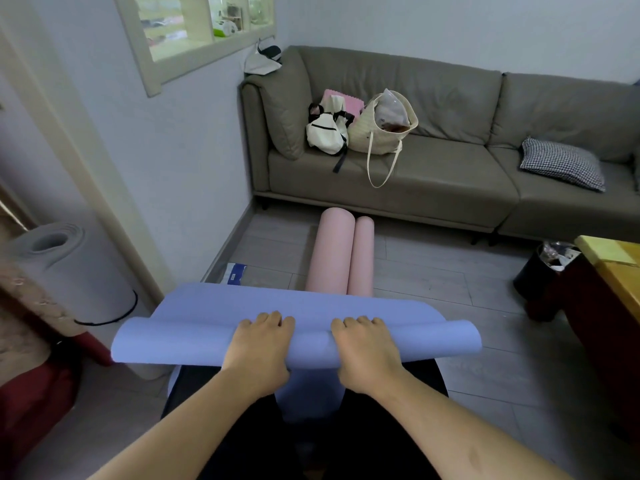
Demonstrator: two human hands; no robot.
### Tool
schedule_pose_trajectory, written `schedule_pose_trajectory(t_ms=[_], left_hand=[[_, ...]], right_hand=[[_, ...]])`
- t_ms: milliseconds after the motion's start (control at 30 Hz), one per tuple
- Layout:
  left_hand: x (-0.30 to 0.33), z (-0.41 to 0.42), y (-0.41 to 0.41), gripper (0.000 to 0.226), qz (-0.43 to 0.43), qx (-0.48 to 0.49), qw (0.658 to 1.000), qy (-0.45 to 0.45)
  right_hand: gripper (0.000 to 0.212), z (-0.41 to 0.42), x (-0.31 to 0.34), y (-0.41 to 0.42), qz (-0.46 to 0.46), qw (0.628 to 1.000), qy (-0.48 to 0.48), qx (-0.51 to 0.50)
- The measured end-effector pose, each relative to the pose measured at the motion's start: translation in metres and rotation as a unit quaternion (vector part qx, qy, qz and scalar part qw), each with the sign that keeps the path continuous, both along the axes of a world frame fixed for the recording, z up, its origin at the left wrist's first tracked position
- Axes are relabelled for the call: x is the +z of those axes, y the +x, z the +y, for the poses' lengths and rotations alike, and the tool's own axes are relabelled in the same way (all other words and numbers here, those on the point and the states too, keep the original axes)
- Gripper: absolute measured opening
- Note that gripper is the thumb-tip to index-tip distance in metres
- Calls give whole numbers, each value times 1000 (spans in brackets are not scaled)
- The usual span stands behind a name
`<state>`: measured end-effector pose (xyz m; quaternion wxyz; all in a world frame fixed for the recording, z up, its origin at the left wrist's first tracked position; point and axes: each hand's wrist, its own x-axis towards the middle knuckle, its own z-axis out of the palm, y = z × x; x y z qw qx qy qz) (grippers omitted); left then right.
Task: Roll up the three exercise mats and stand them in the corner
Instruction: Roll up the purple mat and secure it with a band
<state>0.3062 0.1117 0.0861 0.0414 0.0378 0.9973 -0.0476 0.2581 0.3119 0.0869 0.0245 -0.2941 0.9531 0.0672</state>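
On the floor before the sofa (433, 174): rolling the blue mat (194, 336).
Left hand (259, 348) and right hand (363, 348) atop the roll, fingers curled over it, gripping.

So the blue mat (194, 337) was partly rolled, lying crosswise at the 6 o'clock end of the view, a loose fat tube with its ends open toward 3 and 9 o'clock. A flat stretch of it carried on toward 12 o'clock. The pink mat (341, 252) lay on the floor just past it at 12 o'clock, rolled in from both sides so it looked like two tubes touching side by side, pointing at 12, the left one thicker. The grey mat (74, 268) was fully rolled and stood upright over at 9 o'clock against the wall, spiral end facing up.
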Motion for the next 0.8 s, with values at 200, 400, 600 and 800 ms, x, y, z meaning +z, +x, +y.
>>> schedule_pose_trajectory(t_ms=[200,400,600,800], left_hand=[[-3,-2,1,49,19,-3,1000,-19],[21,-5,-2,32,-3,-4,1000,25],[28,-11,5,39,-110,-1,992,55],[26,-7,4,51,-138,4,989,48]], right_hand=[[31,-5,19,-12,-64,997,-30,9],[40,3,22,-4,-8,998,-65,17],[55,14,5,28,29,997,-44,54],[42,5,13,18,-10,999,-23,33]])
